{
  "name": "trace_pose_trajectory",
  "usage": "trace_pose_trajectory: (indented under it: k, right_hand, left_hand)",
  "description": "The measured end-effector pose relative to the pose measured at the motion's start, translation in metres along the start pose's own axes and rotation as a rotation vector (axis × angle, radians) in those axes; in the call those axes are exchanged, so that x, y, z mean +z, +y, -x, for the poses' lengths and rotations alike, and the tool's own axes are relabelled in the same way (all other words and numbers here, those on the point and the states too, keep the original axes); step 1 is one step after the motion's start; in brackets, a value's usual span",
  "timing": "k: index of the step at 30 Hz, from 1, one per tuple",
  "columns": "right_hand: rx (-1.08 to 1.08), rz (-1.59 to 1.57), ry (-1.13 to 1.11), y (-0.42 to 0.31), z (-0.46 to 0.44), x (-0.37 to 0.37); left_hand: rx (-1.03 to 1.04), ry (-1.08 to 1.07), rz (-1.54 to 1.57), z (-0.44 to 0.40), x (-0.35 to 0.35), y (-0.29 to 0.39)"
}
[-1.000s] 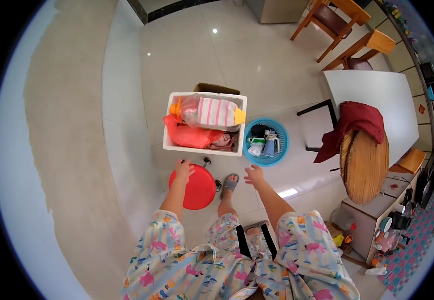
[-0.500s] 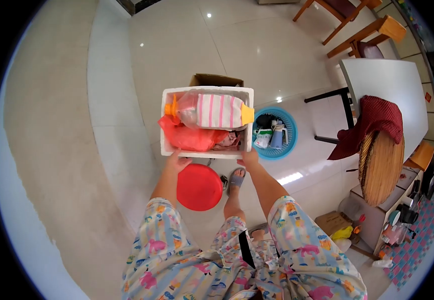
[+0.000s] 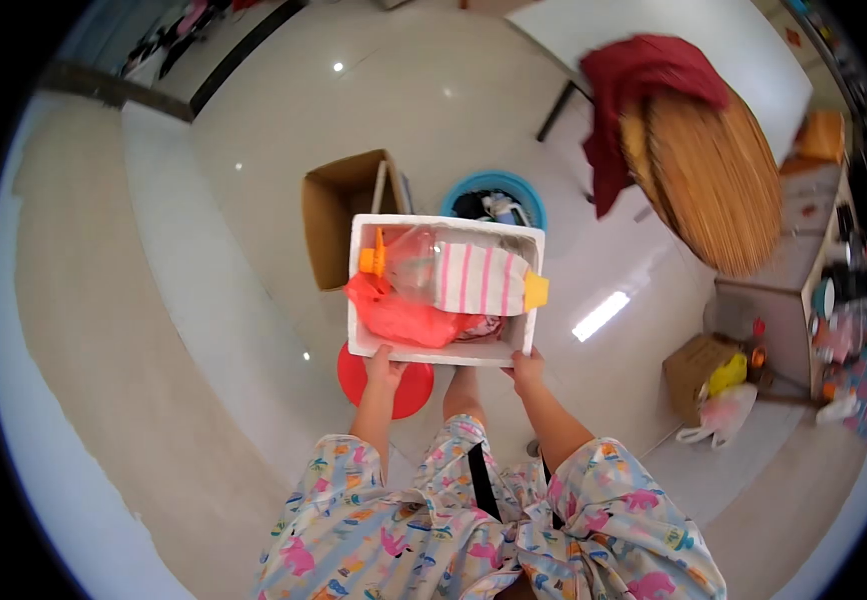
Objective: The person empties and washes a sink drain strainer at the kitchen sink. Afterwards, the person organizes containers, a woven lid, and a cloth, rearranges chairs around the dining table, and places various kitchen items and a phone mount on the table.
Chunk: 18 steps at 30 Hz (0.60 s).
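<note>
A white foam box (image 3: 359, 338) is held by its near edge between my two hands. My left hand (image 3: 384, 368) is closed on the near left part of the rim, and my right hand (image 3: 526, 370) grips the near right corner. Inside lie a clear plastic bottle (image 3: 411, 262) with an orange cap, a pink-striped white cloth item (image 3: 482, 280) with a yellow end, and a red plastic bag (image 3: 409, 318). Below the box, partly covered by it and my left arm, is a red round stool (image 3: 414, 392).
An open cardboard box (image 3: 329, 225) and a blue basket (image 3: 534, 195) stand on the floor beyond the foam box. At the right are a table (image 3: 754, 60), a round woven board (image 3: 714, 180), a dark red cloth (image 3: 654, 65) and a small carton (image 3: 694, 370).
Both hands have closed on the foam box, which is now off its earlier spot and nearer my body. The cardboard box behind it has come into fuller view, and my view has turned.
</note>
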State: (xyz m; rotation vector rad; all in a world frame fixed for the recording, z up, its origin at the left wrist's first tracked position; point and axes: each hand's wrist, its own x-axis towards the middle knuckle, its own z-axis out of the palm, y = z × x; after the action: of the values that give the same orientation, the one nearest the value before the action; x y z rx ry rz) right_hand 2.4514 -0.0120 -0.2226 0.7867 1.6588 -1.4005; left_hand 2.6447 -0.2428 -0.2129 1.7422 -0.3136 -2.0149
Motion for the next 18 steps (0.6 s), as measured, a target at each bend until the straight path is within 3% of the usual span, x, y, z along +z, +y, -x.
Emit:
trace_pose_trajectory:
  k: [5,9,14,17,18]
  right_hand:
    - [0.035,-0.244,0.166,0.059,0.002,-0.153]
    - [0.019,-0.411,0.341,0.126,-0.005,-0.290]
    - [0.016,-0.580,0.634,0.189,0.009,-0.422]
    - [-0.026,-0.536,0.787,0.224,0.021,-0.492]
    - [-0.091,-0.449,0.863,0.273,-0.004,-0.512]
  left_hand:
    - [-0.078,-0.035,-0.188,0.064,0.030,-0.107]
    - [-0.322,-0.057,-0.230,0.068,0.014,-0.240]
    - [-0.405,-0.095,-0.445,0.096,0.011,-0.384]
    - [-0.446,-0.104,-0.574,0.106,0.008,-0.467]
    - [-0.468,-0.129,-0.617,0.106,0.006,-0.495]
